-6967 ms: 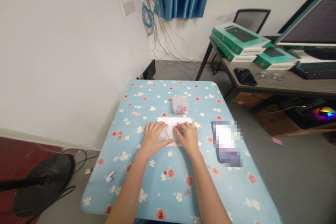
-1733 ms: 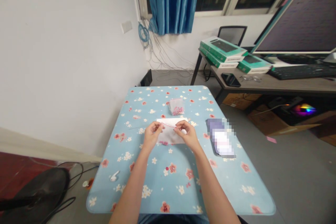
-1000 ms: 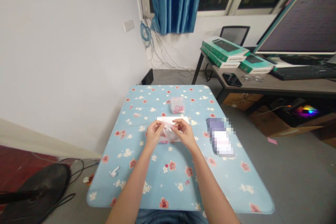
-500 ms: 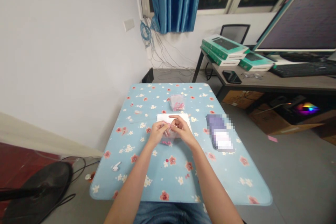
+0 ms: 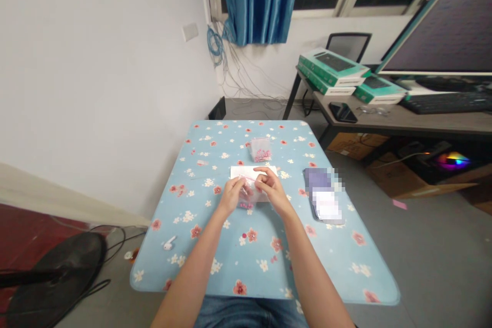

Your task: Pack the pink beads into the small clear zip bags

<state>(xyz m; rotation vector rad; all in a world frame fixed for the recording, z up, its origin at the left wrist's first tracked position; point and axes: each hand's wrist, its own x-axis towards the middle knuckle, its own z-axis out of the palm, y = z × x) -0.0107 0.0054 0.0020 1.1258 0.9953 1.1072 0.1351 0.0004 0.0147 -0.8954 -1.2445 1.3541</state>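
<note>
- Head view: I have a clear bag [image 5: 249, 196] between the two hands, just above a white sheet [image 5: 242, 170] on the flowered table [image 5: 265, 277]; pink pieces [image 5: 246, 205] lie in its bottom.
- The left hand [image 5: 231, 196] pinches the left end of the bag's pink top strip, thumb against fingers.
- The right hand [image 5: 270, 186] pinches near the strip's other end, one finger stretched out above. I can't tell whether the bag's mouth is parted.
- Beyond the sheet I see a second bag [image 5: 261, 149], also with pink pieces settled low; it is apart from both hands.
- Edges: the table's near edge runs under both forearms, close to the person's lap. A white earbud [image 5: 169, 243] lies near the left edge.
- Room: flowered tabletop separates the right hand from a pixelated object [image 5: 318, 179] by the right edge. The grey-brown desk [image 5: 384, 119] stands past a gap.
</note>
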